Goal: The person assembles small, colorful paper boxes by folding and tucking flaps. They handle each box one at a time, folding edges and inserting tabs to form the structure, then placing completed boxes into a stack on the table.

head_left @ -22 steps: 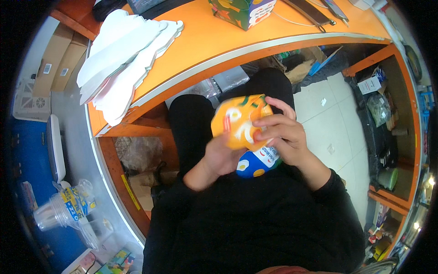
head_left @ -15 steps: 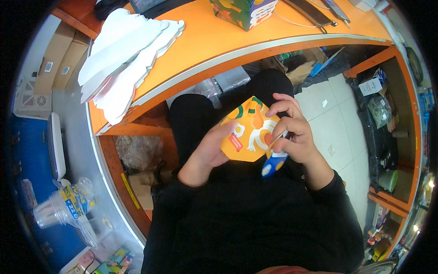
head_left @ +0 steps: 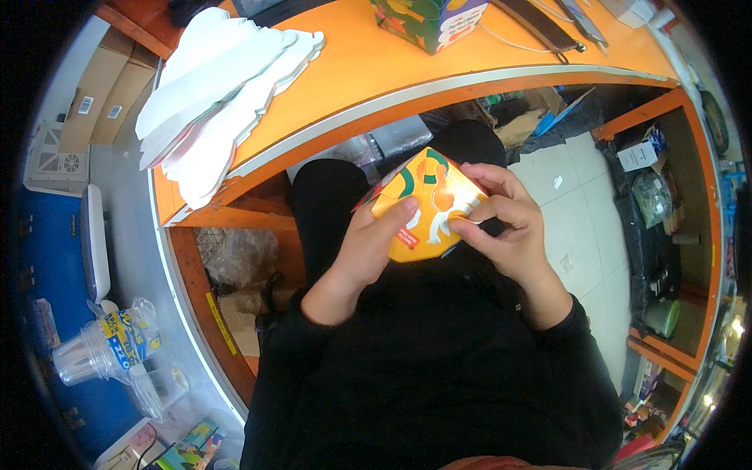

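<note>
A small yellow printed carton (head_left: 419, 207) with orange, white and green pictures is held above my lap. My left hand (head_left: 368, 239) grips its left side, thumb lying across the printed face. At the right edge, my right hand (head_left: 513, 223) pinches the carton's border between thumb and forefinger, its other fingers curled behind. What lies under the carton is mostly hidden. On the orange table ahead stands a similar colourful box (head_left: 429, 23), next to a stack of white die-cut sheets (head_left: 211, 110) at the left.
A brown strap (head_left: 540, 27) lies at the table's far right. Stacked clear plastic cups (head_left: 94, 352) are on the left, near brown cardboard boxes (head_left: 106, 98). An orange shelf frame (head_left: 701, 235) stands on the right beside the tiled floor (head_left: 560, 196).
The carton has turned and risen slightly. Its blue spotted flap, which stuck out at the lower right, has gone from view. My right hand has moved from that flap to the carton's right edge.
</note>
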Motion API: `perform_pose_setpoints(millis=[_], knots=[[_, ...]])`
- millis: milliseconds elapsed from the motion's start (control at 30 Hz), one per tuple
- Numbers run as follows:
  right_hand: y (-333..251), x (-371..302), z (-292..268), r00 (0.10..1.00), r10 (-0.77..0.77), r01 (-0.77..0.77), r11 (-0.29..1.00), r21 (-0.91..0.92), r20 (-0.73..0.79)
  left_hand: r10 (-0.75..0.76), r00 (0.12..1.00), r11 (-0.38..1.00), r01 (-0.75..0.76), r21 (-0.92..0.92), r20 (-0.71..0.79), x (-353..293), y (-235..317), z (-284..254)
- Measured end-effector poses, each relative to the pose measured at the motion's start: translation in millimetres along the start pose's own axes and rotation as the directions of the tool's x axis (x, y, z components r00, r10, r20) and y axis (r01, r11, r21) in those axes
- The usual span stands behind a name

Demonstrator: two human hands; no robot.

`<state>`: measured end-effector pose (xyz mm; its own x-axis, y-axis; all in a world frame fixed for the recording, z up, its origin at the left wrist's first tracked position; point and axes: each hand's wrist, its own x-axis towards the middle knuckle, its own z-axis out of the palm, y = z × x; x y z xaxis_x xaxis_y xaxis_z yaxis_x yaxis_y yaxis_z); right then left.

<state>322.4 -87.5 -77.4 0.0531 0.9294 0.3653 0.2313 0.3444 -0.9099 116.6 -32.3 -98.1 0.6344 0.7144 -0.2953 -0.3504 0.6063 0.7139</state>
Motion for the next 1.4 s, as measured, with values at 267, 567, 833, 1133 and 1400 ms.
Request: perform_pose_setpoints(millis=[267,567,833,1133,1400], knots=[[42,-16,5,0.951,0.309,-0.310,0.941,0.135,0.029,-0.036,0.996,0.983,0.021,0.181,0.084,-8,-4,-7],[53,-16,2,0.669,0.650,-0.743,0.568,0.354,0.361,-0.299,0.845,0.598,-0.196,0.777,0.443,4,-25,-25],[66,-41,21,0.915,0.390,-0.399,0.913,0.087,0.109,-0.371,0.895,0.908,0.294,0.299,0.247,12,-28,-41],[55,-33,0,0.963,0.133,-0.028,0.916,-0.400,0.236,-0.464,0.834,0.831,0.293,0.473,0.299,10,-32,-44],[54,-39,6,0.997,-0.017,0.011,0.997,0.082,0.079,-0.193,0.787,0.948,0.303,-0.095,0.586,7,-41,-41]])
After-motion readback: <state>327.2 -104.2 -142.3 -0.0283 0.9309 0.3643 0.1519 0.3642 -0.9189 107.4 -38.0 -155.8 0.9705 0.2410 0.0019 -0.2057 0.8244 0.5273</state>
